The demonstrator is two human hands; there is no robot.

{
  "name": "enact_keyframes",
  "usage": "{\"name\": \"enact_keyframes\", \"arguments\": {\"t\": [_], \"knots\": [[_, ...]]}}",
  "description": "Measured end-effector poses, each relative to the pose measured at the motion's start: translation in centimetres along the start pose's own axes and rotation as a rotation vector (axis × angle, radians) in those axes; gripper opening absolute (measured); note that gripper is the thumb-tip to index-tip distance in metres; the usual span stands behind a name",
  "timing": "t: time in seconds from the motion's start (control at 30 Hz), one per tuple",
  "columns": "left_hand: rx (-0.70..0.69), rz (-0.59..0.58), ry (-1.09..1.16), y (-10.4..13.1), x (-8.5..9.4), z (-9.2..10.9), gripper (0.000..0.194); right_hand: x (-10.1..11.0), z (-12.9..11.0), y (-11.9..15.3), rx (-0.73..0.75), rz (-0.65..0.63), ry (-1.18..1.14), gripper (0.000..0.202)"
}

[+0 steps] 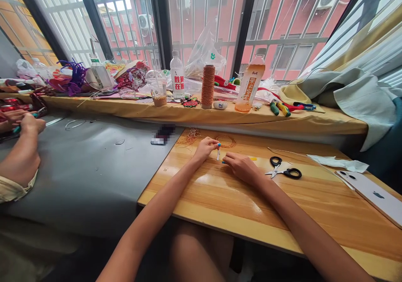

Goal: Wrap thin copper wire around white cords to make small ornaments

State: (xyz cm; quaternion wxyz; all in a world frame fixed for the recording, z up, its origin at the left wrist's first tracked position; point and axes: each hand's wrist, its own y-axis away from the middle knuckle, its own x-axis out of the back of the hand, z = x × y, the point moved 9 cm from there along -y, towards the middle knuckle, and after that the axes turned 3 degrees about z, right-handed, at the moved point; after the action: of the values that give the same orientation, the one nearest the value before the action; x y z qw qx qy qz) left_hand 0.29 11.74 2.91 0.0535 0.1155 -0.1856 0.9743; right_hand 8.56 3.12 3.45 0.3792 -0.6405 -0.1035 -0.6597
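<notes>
My left hand (pixel 206 148) pinches the top of a small, slim white piece (pixel 217 154), holding it upright just above the wooden table (pixel 201 194). Its exact kind is too small to make out. Just to the right, my right hand (pixel 241 165) is closed low over the table, its fingertips close to the lower end of the white piece. What those fingers hold, if anything, is hidden. A yellow strip (pixel 253 159) shows behind this hand. Black-handled scissors (pixel 278 169) lie with blades apart to its right. Coils of thin copper-coloured wire (pixel 226 141) rest behind my hands.
A white phone (pixel 373 195) and a crumpled tissue (pixel 339 163) lie at the right. Along the ledge stand a spool of brown cord (pixel 208 87), bottles (pixel 250 83), a plastic cup (pixel 159 93) and pliers (pixel 280 108). Another person's hands (pixel 29 122) work at the far left.
</notes>
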Motion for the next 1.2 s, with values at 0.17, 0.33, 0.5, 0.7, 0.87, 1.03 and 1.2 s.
{"name": "enact_keyframes", "arguments": {"t": [0.17, 0.33, 0.5, 0.7, 0.87, 1.03, 1.2], "knots": [[0.030, 0.013, 0.064, -0.5, 0.3, -1.1, 0.017, 0.5, 0.6, -0.1, -0.049, 0.097, 0.025, 0.021], [0.018, 0.058, -0.092, -1.0, 1.0, -2.1, 0.019, 0.6, 1.9, 0.0, -0.140, 0.136, 0.087, 0.022], [-0.043, -0.097, -0.346, -0.6, -0.8, -1.7, 0.019, 0.4, 3.8, 0.5, -0.293, 0.155, 0.158, 0.020], [-0.238, -0.005, -0.553, 0.1, 1.1, 2.6, 0.019, 0.2, 4.7, 1.0, -0.396, 0.152, 0.131, 0.023], [-0.286, -0.533, -0.564, 3.2, -2.9, 3.8, 0.013, 0.6, 6.8, 1.9, -0.593, 0.242, -0.011, 0.026], [-0.297, -0.629, -0.671, 4.5, -4.8, 2.6, 0.007, -0.2, 6.3, 1.1, -0.438, 0.219, -0.239, 0.021], [-0.401, -0.581, -0.668, 4.1, -4.7, 2.5, 0.013, -1.3, 5.2, 0.9, -0.364, 0.070, -0.268, 0.017]]}}
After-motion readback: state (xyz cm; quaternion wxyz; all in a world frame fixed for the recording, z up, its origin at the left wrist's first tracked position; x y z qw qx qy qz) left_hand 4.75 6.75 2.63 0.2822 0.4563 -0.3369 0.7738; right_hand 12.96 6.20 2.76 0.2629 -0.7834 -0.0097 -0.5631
